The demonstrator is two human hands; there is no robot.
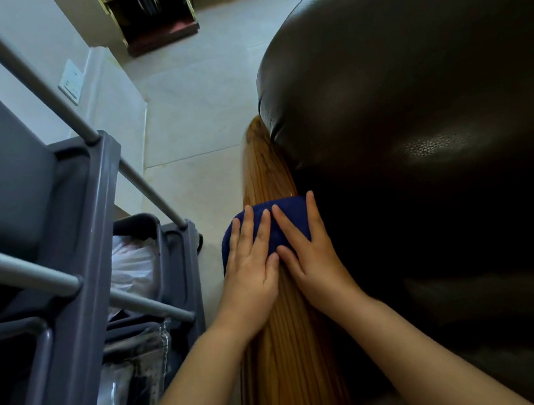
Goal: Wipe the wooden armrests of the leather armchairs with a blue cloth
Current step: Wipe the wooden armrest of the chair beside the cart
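Note:
A long wooden armrest (290, 355) runs from the bottom of the view away from me, beside the dark brown leather armchair (418, 110) on its right. A dark blue cloth (286, 211) lies folded across the armrest about halfway along. My left hand (250, 263) presses flat on the cloth's left part, fingers spread. My right hand (311, 251) presses flat on its right part, next to the leather. The two hands touch at the thumbs. The wood under the cloth is hidden.
A grey cleaning cart (60, 268) with metal rails stands close on the left, holding plastic bags (133, 267) in its bins. Pale floor tiles (196, 109) lie between cart and chair. A dark wooden stand (157, 10) sits by the far wall.

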